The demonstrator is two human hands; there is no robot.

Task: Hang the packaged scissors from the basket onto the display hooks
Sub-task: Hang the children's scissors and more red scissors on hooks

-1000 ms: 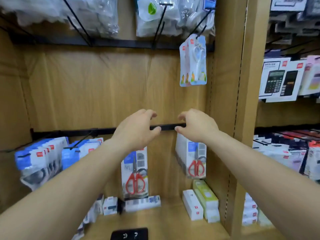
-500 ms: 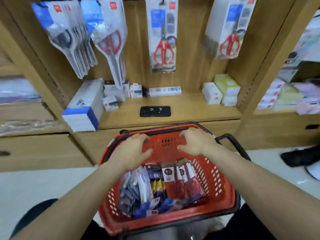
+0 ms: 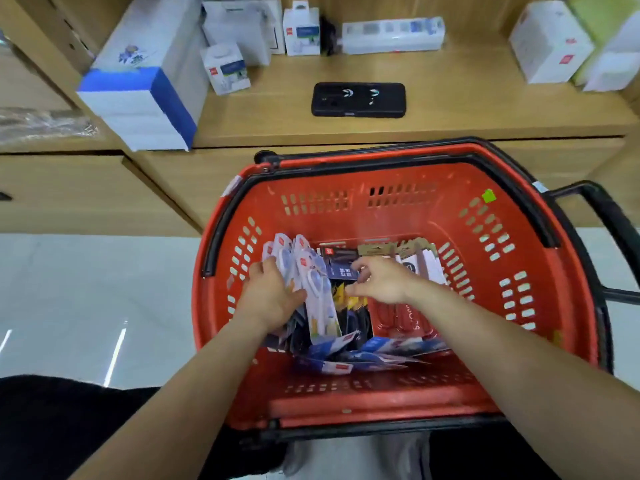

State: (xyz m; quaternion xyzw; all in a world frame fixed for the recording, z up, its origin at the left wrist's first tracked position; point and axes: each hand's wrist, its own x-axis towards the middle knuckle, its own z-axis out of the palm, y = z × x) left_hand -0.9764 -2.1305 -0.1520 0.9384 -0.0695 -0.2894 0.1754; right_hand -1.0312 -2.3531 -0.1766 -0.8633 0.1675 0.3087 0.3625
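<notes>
A red plastic basket [image 3: 408, 396] with black handles stands in front of me, below the shelf. Inside lie several packaged scissors: white-and-blue packs [image 3: 320, 292] on the left, dark packs [image 3: 341, 268] in the middle, red packs [image 3: 398, 320] on the right. My left hand [image 3: 270, 292] is down in the basket with its fingers on the white-and-blue packs; whether it grips them is unclear. My right hand [image 3: 381, 282] hovers over the dark packs, fingers spread and curled, holding nothing. The display hooks are out of view.
A wooden shelf [image 3: 433, 109] runs above the basket, with a black phone [image 3: 358, 99] lying flat on it. White boxes [image 3: 550, 43] stand at its right, a blue-and-white box [image 3: 145, 84] at its left. Pale floor [image 3: 86, 299] lies to the left.
The view dropped from the hooks to the basket. Both hands left the hook rail, passed the basket's far rim and went down onto the packs.
</notes>
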